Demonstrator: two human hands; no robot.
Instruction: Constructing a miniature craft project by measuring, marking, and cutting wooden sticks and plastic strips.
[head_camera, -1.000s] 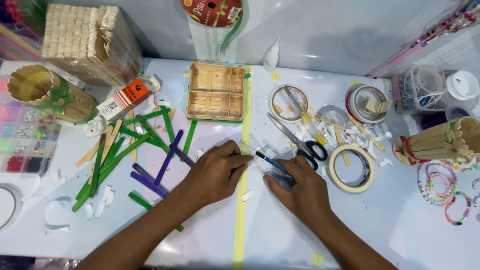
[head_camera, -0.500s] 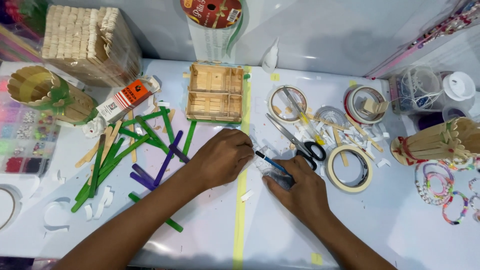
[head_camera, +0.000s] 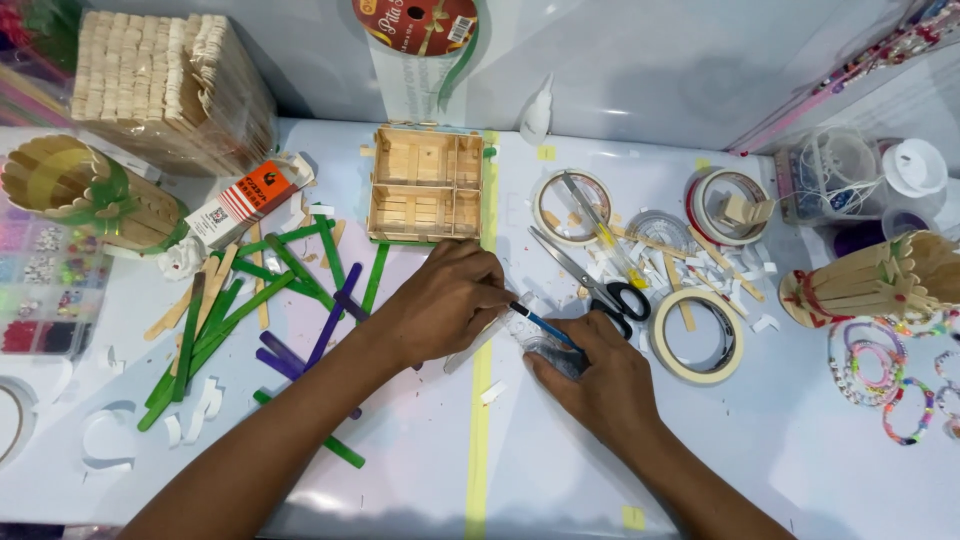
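My left hand rests on the white table, fingers curled around a plain wooden stick that pokes out below it, lying beside the yellow tape line. My right hand holds a thin blue-handled tool and presses on a small clear plastic piece. The tool's tip points at my left fingers. A shallow box of wooden sticks sits just beyond my left hand.
Green and purple sticks lie scattered at left. Black-handled scissors, tape rolls and paper scraps lie right. A stick-built cup lies far right, another far left. Bead bracelets, a bead tray.
My left hand has slid up and to the right along the yellow line, closer to the wooden box. My right hand has stayed in place with the blue tool.
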